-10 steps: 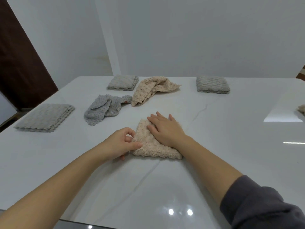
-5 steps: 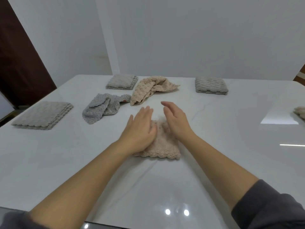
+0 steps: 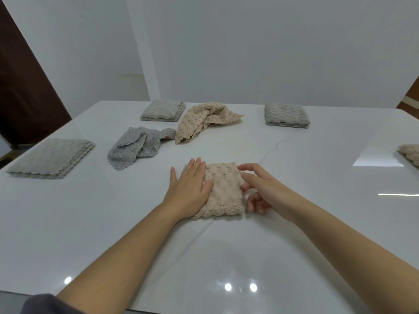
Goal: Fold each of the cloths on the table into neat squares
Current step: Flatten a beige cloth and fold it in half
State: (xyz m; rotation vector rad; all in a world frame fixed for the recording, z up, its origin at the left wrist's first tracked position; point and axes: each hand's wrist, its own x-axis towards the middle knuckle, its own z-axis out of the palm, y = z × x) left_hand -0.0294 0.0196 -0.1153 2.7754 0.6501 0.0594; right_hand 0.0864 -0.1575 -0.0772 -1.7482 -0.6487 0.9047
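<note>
A beige knitted cloth (image 3: 223, 191) lies folded into a small square in the middle of the white table (image 3: 294, 234). My left hand (image 3: 189, 189) rests flat with fingers spread on the cloth's left part. My right hand (image 3: 258, 189) is at the cloth's right edge, fingers loosely curled and touching the edge; it grips nothing that I can see. Further back lie a crumpled grey cloth (image 3: 136, 148) and a crumpled beige cloth (image 3: 204, 121).
Folded grey cloths lie at the left edge (image 3: 52, 158), at the back centre (image 3: 162, 110) and at the back right (image 3: 286, 115). Another beige cloth (image 3: 411, 155) shows at the right edge. A wall stands behind the table.
The cloth has been folded over into a narrower square. My left hand moved from pinching the near left corner to lying flat on the cloth. My right hand slid off the top to the right edge.
</note>
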